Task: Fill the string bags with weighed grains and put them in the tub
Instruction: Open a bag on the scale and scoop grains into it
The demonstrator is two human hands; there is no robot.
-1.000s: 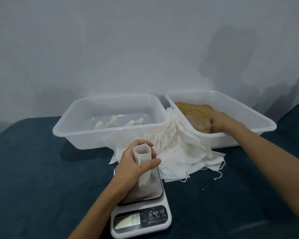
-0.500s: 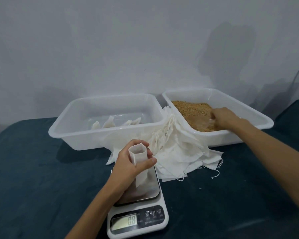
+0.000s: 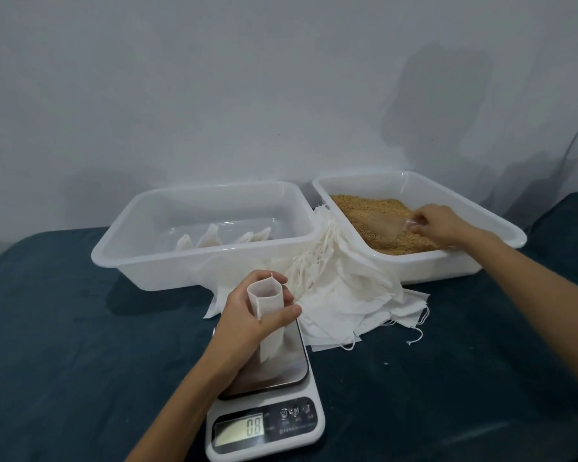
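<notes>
A person's left hand (image 3: 247,315) curls round an empty string bag (image 3: 267,311), propping its mouth open and upright on the kitchen scale (image 3: 267,408), whose display shows 0.8. Out to the right, the right hand (image 3: 437,223) pinches the handle of a clear plastic scoop (image 3: 377,223) sunk in the grains (image 3: 381,208) of the far tub (image 3: 447,261). Done well, the scoop should probably come up only part full, cross low over the heap of spare bags (image 3: 347,295) between the hands, and tip slowly into the held mouth while the reading climbs. Beyond the left hand, the receiving tub (image 3: 131,261) holds several filled bags (image 3: 211,236). All rests on a dark teal cloth (image 3: 64,328).
</notes>
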